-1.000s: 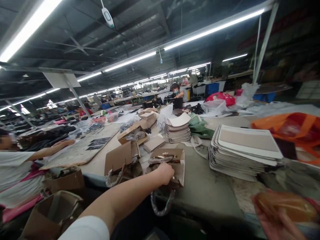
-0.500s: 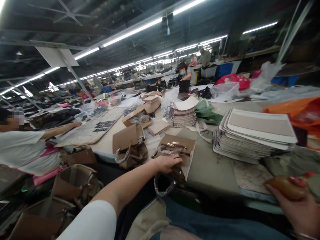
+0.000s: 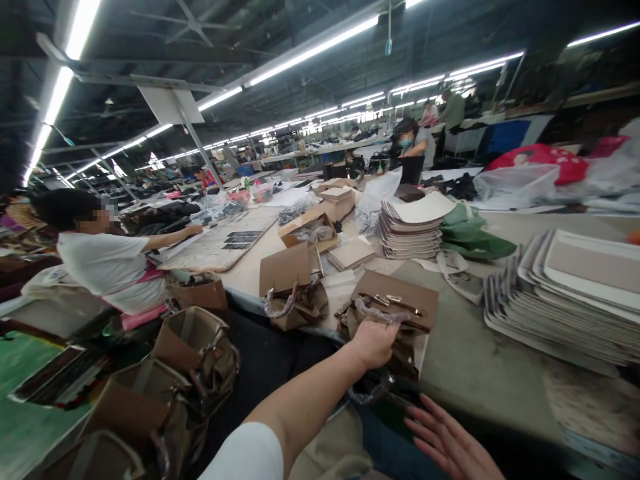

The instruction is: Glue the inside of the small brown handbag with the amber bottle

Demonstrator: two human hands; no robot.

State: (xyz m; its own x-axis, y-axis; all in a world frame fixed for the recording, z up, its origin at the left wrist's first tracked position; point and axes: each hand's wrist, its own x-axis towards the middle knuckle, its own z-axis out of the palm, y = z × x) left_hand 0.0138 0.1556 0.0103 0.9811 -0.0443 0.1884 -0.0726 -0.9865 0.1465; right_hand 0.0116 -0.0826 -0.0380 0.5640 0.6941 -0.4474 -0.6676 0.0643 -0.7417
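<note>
A brown handbag (image 3: 430,300) lies at the table's front edge, with gold-coloured metal fittings and a handle (image 3: 373,312) wrapped in clear plastic. My left hand (image 3: 375,343) reaches across to it, fingers curled closed on its near side just below that handle. A second plastic-wrapped handle (image 3: 370,393) hangs below the edge, in front of my lap. My right hand (image 3: 445,440) is at the bottom, close to the bag's lower side, fingers stretched out and holding nothing. Another brown bag (image 3: 285,270) stands to the left of the first.
Stacks of pale panels (image 3: 570,300) and curved pieces (image 3: 413,227) stand on the table. Behind the bags are an open carton (image 3: 307,230) and green cloth (image 3: 473,233). Several brown bags (image 3: 193,340) stand low at left, near a co-worker (image 3: 110,260) at a board (image 3: 235,240).
My right hand has let go of the amber, red-topped object and come left toward the bag. My left hand's fingers have curled in. The view has swung left.
</note>
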